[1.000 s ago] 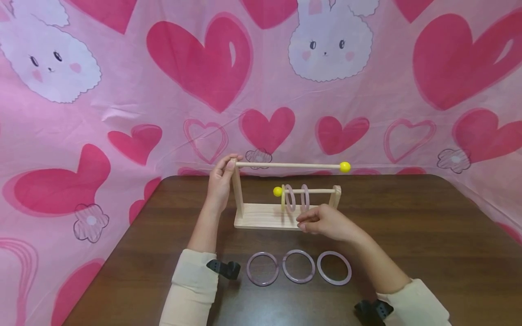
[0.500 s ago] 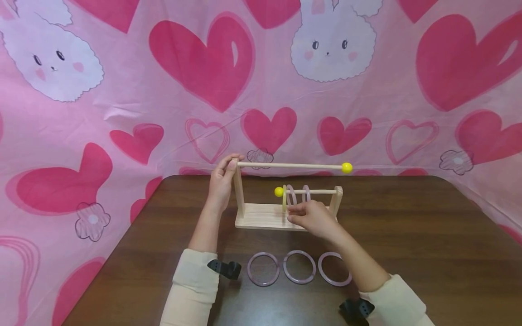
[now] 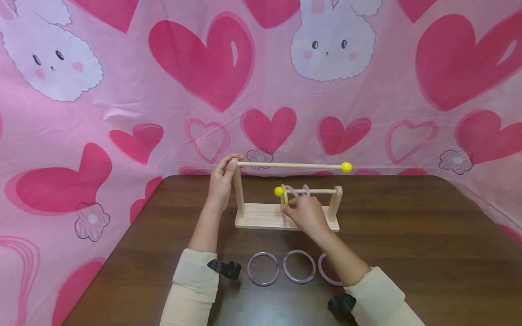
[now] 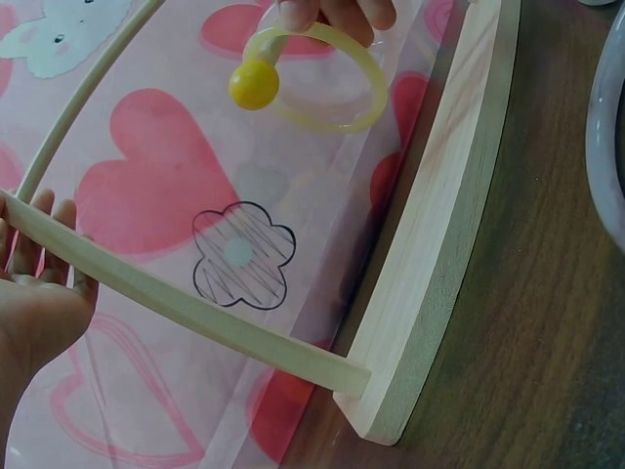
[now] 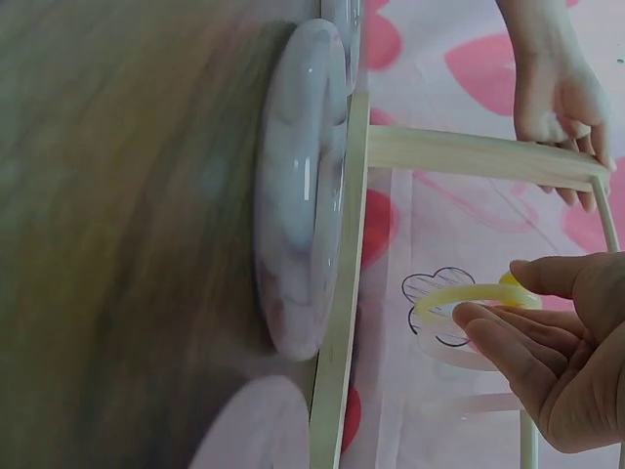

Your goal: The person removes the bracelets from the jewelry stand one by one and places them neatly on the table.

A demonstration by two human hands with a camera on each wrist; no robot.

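My left hand (image 3: 221,185) grips the top of the tall post of a two-tier wooden stand (image 3: 261,217); in the left wrist view its fingers show around that post. A yellow bangle (image 5: 469,292) hangs on the lower rod near its yellow end ball (image 3: 279,191). Thumb and fingers of my right hand (image 3: 307,215) pinch this bangle, as the right wrist view shows best. Behind it on the same rod hang two pale purple bangles, the farther one (image 3: 306,189) partly covered by the right hand. The upper rod (image 3: 289,165) carries no bangle.
Three purple bangles lie in a row on the brown table (image 3: 408,253) before the stand: a left one (image 3: 249,269), a middle one (image 3: 285,267), and a right one (image 3: 322,271) partly under the right forearm. A pink heart-patterned cloth (image 3: 265,90) hangs behind.
My right hand has moved left along the lower rod to the yellow bangle and taken hold of it. The forearm now covers part of the right table bangle. My left hand stays put.
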